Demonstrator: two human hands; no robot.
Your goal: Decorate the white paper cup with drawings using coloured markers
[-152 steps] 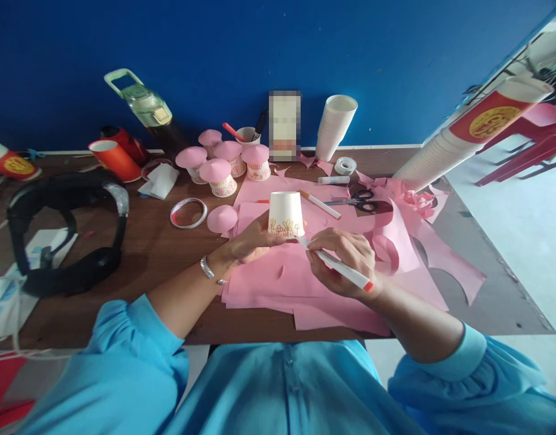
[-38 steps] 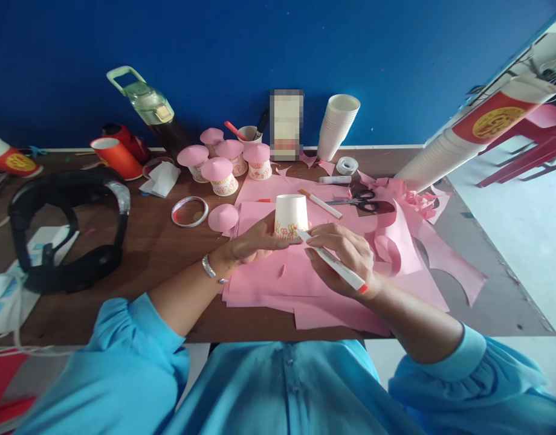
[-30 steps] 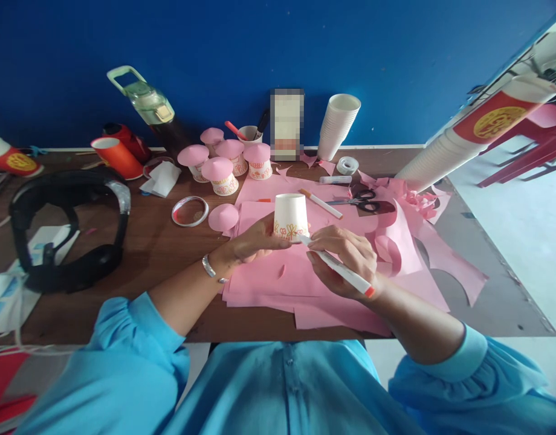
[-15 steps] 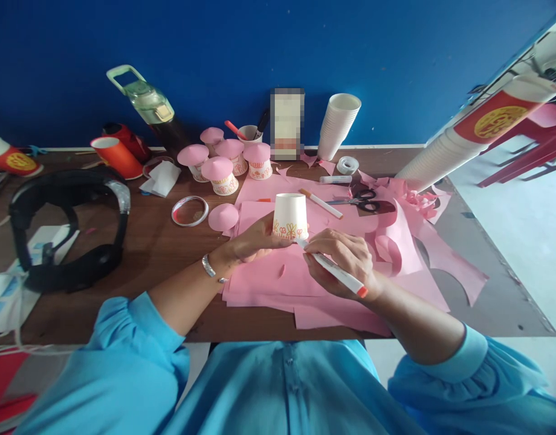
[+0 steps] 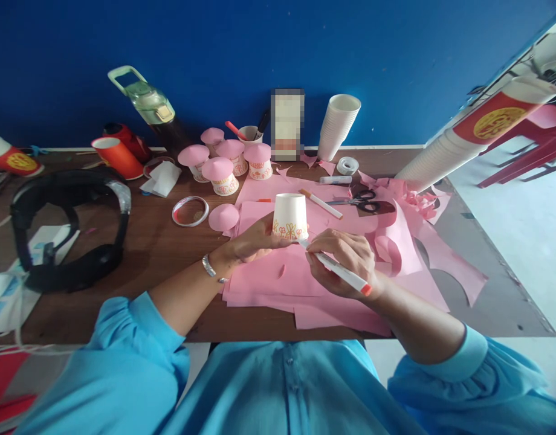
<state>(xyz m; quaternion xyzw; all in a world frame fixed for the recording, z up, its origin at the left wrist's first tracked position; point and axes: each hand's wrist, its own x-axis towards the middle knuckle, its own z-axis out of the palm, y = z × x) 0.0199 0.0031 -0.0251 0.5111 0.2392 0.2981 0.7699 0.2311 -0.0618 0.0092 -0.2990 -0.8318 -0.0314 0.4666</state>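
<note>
My left hand (image 5: 255,241) grips the upturned cup (image 5: 289,216) by its rim, just left of my right hand (image 5: 345,260), which pinches the marker (image 5: 339,270); the marker slants up-left, its tip touching the cup's lower edge above the pink paper (image 5: 278,278).

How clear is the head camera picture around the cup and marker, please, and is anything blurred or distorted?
Head view: paper cup and marker sharp, evenly lit, soft shadows; a pixelated rectangle at the wall; wide-angle warping leans the cup stack at the right edge.

Bright, even daylight from the right; soft shadows, sharp centre, edges bent by wide-angle distortion.
</note>
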